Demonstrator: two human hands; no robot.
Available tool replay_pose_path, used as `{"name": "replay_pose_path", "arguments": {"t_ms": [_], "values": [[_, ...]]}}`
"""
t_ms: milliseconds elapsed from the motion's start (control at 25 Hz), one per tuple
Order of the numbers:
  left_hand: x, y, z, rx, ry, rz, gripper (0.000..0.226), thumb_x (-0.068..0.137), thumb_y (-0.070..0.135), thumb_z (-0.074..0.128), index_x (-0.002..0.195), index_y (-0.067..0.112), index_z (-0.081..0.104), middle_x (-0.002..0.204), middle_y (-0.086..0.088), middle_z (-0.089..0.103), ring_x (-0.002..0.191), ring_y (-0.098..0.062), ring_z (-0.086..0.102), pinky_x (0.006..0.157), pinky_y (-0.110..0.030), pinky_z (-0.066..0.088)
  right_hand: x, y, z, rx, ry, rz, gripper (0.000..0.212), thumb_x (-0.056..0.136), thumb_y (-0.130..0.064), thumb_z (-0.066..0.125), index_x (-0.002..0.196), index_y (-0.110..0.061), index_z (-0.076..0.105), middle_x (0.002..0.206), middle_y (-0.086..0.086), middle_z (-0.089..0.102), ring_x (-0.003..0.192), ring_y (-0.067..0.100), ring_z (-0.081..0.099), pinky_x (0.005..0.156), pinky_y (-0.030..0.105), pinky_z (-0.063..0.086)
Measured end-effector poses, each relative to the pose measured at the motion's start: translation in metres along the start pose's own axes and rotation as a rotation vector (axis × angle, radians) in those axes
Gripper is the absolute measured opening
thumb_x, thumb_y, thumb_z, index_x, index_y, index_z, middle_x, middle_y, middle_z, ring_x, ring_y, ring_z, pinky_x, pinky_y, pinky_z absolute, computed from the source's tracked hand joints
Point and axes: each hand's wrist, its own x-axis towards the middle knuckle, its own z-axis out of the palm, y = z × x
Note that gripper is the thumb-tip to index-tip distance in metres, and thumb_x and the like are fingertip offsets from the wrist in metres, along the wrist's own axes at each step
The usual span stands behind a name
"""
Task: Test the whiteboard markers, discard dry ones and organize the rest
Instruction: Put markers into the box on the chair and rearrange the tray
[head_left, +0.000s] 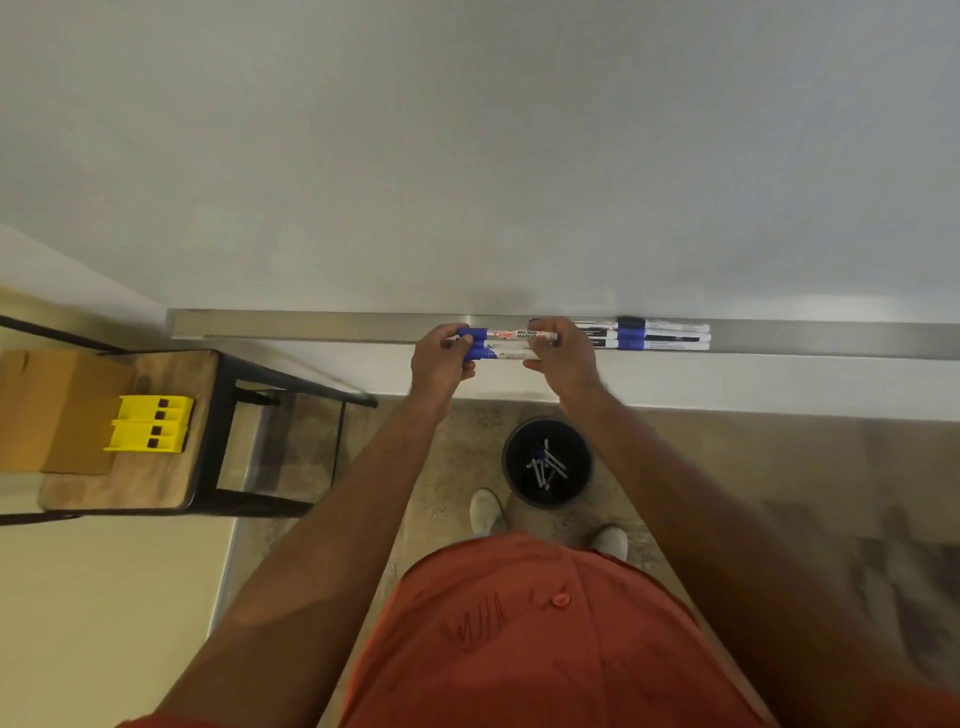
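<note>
Both hands hold a bundle of blue-capped white whiteboard markers (506, 343) level, just in front of the whiteboard's long silver metal tray (322, 325).

The top marker reads "Flair" in red, then "WHITE BOARD MARKER" in black; the print on the lower ones is too small to read. The left hand (441, 364) curls its fingers round the capped ends, and the right hand (563, 358) grips the other ends, fingers wrapped over the barrels, so the bundle spans the gap between them. To the right, more capped markers (660, 335) lie in a row on the tray, partly hidden behind the right hand. Below on the floor, a round black bin (546, 462) holds several markers. At left, a wooden stool with a black frame (156, 483) carries a yellow plastic holder (150, 423) and a brown cardboard box (57, 405).
</note>
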Motion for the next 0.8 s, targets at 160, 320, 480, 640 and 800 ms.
{"name": "replay_pose_path", "arguments": {"t_ms": [160,320,480,640,800], "values": [[0.032,0.0,-0.007,0.064,-0.036,0.014,0.024,0.101,0.015,0.062,0.124,0.012,0.065,0.108,-0.009,0.07,0.083,-0.019,0.069,0.068,-0.024,0.06,0.016,-0.001,0.024,-0.042,0.074,-0.007,0.018,0.101,-0.002,0.056,0.111,-0.016,0.062,0.118,0.009,0.061,0.106,0.023,0.066,0.073,0.025,0.062],[0.057,-0.003,-0.011,0.093,-0.043,0.041,0.022,0.1,0.013,0.062,0.122,0.012,0.066,0.108,-0.007,0.069,0.083,-0.015,0.067,0.07,-0.023,0.059,0.026,0.001,0.045,-0.1,0.127,0.008,0.029,0.102,0.0,0.051,0.125,-0.016,0.057,0.118,0.006,0.057,0.105,0.022,0.062,0.078,0.025,0.06],[0.074,-0.006,-0.017,0.102,-0.041,0.02,0.025,0.099,0.011,0.064,0.124,0.01,0.066,0.112,-0.006,0.066,0.093,-0.019,0.068,0.076,-0.026,0.061,0.029,0.004,0.056,-0.214,0.163,0.036,0.043,0.102,0.001,0.047,0.142,-0.016,0.048,0.126,0.005,0.054,0.104,0.014,0.056,0.057,-0.001,0.042],[0.085,-0.008,-0.018,0.079,-0.027,0.007,0.026,0.097,0.005,0.064,0.123,0.008,0.066,0.119,-0.01,0.067,0.102,-0.024,0.067,0.085,-0.034,0.062,0.031,0.002,0.06,-0.204,0.144,0.094,0.05,0.104,0.001,0.046,0.15,-0.017,0.043,0.128,-0.001,0.051,0.112,0.012,0.054,0.059,0.003,0.045],[0.09,-0.012,-0.019,0.111,-0.045,0.008,0.029,0.096,0.003,0.062,0.125,0.009,0.066,0.116,-0.006,0.066,0.106,-0.025,0.066,0.095,-0.04,0.059,0.037,0.005,0.063,-0.233,0.121,0.119,0.048,0.102,0.003,0.045,0.148,-0.013,0.047,0.13,0.008,0.055,0.105,0.014,0.056,0.056,0.005,0.044]]}}
